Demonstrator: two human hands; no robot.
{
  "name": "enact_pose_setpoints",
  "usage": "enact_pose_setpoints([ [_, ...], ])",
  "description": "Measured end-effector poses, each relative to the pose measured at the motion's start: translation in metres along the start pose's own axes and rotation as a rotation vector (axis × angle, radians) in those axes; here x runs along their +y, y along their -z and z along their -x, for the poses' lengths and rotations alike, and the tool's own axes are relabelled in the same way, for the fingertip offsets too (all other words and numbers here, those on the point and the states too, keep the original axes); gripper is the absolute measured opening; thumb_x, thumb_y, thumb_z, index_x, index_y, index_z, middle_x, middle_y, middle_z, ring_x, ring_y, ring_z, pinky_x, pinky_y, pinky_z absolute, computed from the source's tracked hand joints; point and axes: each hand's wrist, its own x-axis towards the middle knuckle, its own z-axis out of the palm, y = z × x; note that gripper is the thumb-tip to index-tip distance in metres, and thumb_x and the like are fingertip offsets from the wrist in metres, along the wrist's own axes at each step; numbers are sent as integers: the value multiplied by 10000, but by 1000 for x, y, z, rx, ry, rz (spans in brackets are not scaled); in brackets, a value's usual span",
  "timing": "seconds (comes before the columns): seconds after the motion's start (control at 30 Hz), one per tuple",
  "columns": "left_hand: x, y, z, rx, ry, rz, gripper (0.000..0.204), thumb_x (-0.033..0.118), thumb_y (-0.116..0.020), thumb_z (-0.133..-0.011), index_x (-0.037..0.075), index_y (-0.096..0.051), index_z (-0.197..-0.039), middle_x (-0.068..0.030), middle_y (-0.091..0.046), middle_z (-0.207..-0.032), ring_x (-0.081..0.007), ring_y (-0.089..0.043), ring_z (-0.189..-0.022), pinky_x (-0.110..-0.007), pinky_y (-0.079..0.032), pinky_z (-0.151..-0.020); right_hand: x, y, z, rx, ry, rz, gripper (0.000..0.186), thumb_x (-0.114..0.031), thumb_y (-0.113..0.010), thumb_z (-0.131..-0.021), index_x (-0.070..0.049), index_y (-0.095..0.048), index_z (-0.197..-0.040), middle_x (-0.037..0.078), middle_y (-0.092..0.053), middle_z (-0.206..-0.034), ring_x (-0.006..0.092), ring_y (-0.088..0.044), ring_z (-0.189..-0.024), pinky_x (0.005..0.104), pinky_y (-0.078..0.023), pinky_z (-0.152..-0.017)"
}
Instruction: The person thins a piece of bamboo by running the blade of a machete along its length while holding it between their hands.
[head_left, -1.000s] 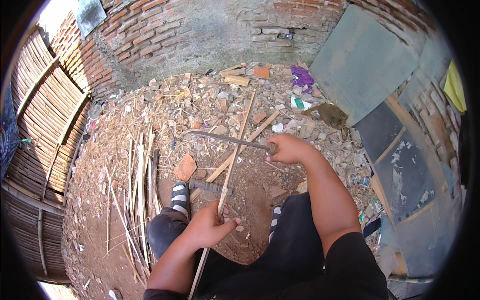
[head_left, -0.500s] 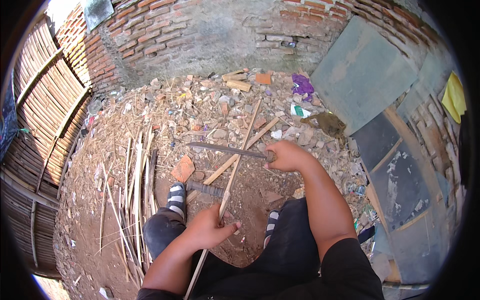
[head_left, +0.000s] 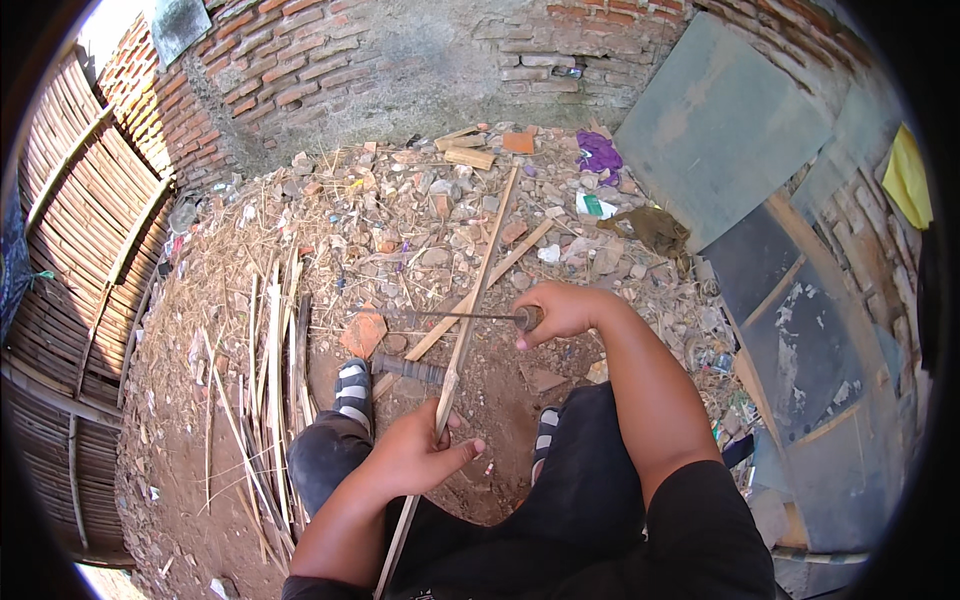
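My left hand (head_left: 425, 450) grips a long pale strip of bamboo or wood (head_left: 480, 280), which runs from my lap up and away from me. My right hand (head_left: 560, 315) is closed on the handle (head_left: 528, 318) of a long blade (head_left: 495, 316), held crosswise at the strip and now seen almost edge-on. Under the strip, another pale slat (head_left: 421, 348) lies diagonally on the ground beside a dark ribbed cylindrical piece (head_left: 405, 368), near my sandalled left foot (head_left: 355, 393).
A pile of thin strips (head_left: 275, 400) lies at my left, beside a woven bamboo panel (head_left: 95, 200). Ahead are rubble (head_left: 430, 215), a purple cloth (head_left: 598, 155) and a brick wall (head_left: 400, 70). Grey boards (head_left: 720, 130) and dark panels (head_left: 800, 350) lean at the right.
My right hand has moved a little down and toward the left along the strip, and the blade has turned from showing its flat to nearly edge-on. My left hand keeps its hold.
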Motion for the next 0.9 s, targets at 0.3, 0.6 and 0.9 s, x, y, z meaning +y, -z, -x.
enact_pose_setpoints([
  [0.3, -1, 5, 2, 13, 1, 1, 482, 334, -828, -835, -11, -560, -1038, -63, -575, -640, -175, -585, -563, -318, -462, -532, -13, -9, 4, 158, 105, 121, 475, -337, -847, -785, -59, -709, -1144, 174, -709, -931, 286, -671, -878, 412, -505, -799],
  [0.6, -6, 2, -2, 28, -23, -61, 500, 383, -819, -838, -3, -564, -1028, -78, -587, -641, -207, -605, -566, -343, -478, -547, 3, 0, 5, 352, -49, 87, 509, -359, -831, -788, -51, -696, -1169, 192, -718, -992, 337, -684, -939, 441, -520, -843],
  [0.9, 1, -1, -2, -2, 3, 6, 483, 356, -824, -838, -7, -571, -1031, -69, -577, -649, -178, -579, -580, -331, -465, -546, 18, 2, 3, 453, -110, -7, 499, -360, -830, -776, -53, -702, -1148, 216, -708, -1038, 376, -678, -1016, 462, -524, -868],
])
